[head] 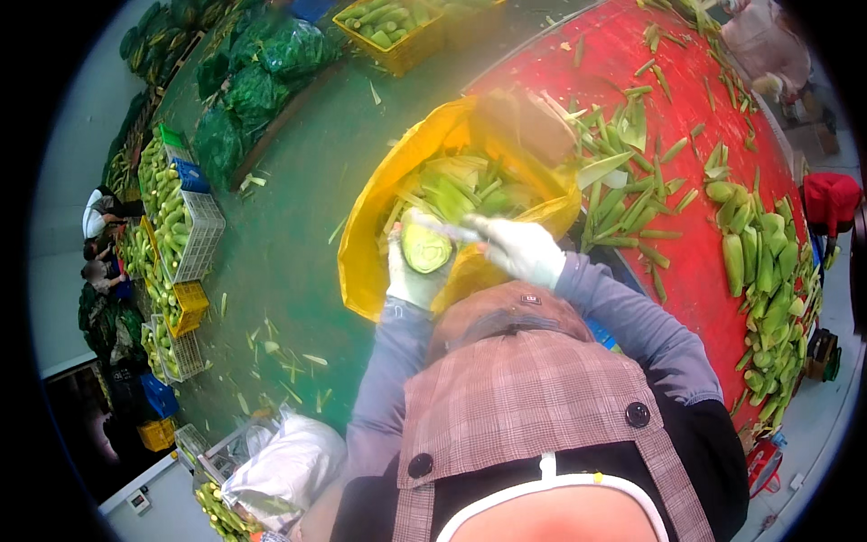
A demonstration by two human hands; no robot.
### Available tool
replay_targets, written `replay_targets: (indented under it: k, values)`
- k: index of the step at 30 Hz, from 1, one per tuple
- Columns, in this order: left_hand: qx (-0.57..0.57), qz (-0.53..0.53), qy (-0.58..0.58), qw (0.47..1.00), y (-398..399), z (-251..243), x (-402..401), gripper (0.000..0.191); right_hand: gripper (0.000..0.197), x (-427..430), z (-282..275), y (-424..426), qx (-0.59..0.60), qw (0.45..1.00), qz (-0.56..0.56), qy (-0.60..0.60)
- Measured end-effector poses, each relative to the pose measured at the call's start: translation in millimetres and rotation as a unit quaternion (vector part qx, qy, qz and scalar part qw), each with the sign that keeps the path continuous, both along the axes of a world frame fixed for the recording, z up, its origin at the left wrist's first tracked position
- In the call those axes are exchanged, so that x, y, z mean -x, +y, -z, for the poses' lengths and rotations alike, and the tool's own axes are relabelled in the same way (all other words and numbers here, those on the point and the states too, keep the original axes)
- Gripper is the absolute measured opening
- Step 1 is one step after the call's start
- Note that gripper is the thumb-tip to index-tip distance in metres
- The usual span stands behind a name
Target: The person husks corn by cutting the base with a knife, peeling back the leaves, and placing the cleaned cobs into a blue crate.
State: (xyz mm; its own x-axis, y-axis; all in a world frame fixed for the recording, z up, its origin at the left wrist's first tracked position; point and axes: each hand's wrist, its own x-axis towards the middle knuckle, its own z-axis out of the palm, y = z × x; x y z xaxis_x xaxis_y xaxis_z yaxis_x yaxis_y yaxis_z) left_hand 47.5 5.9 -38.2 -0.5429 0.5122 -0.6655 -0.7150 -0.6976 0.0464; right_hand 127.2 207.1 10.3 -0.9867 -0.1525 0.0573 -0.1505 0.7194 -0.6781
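My left hand [411, 281], in a white glove, holds a pale green vegetable [427, 249] with its layered cut end facing up. In my right hand [521, 251], also gloved in white, is a knife [462, 233], blurred by motion. Its blade reaches left to the upper part of the vegetable; whether it touches cannot be told. Both hands are over the near rim of an open yellow sack [369, 203]. Inside the sack lie green leaf and stalk trimmings [450, 193].
A red tabletop [698, 251] at right bears scattered cut stalks [626, 196] and a long heap of green vegetables [769, 271]. Filled crates [196, 234] line the left; a yellow crate [406, 47] stands ahead. Green bags [257, 88] lie upper left. Other people [98, 217] are at far left.
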Motion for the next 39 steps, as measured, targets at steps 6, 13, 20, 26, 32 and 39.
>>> replay_targets:
  k: [6,13,20,26,32,39]
  values:
    - [0.051,0.045,0.006,0.998,23,-4,-7,0.054,0.047,-13,-16,-2,-0.019,0.997,-0.022,-0.066]
    - [0.059,0.106,0.021,0.992,35,10,-18,0.055,0.047,-7,6,-1,0.054,0.997,0.021,-0.051]
    - [0.028,0.1,0.043,0.994,25,-1,-18,0.056,0.046,-5,7,2,0.087,0.995,0.003,-0.045]
    - [0.006,0.214,0.155,0.964,-30,-19,-40,0.057,0.037,35,60,117,0.229,0.949,0.212,0.044]
    - [0.013,0.097,0.143,0.985,-7,-32,-34,0.063,0.052,34,51,98,0.03,0.981,0.186,-0.049]
    - [0.019,0.092,0.139,0.986,17,-23,-15,0.062,0.07,-18,-15,-4,0.187,0.977,-0.066,-0.08]
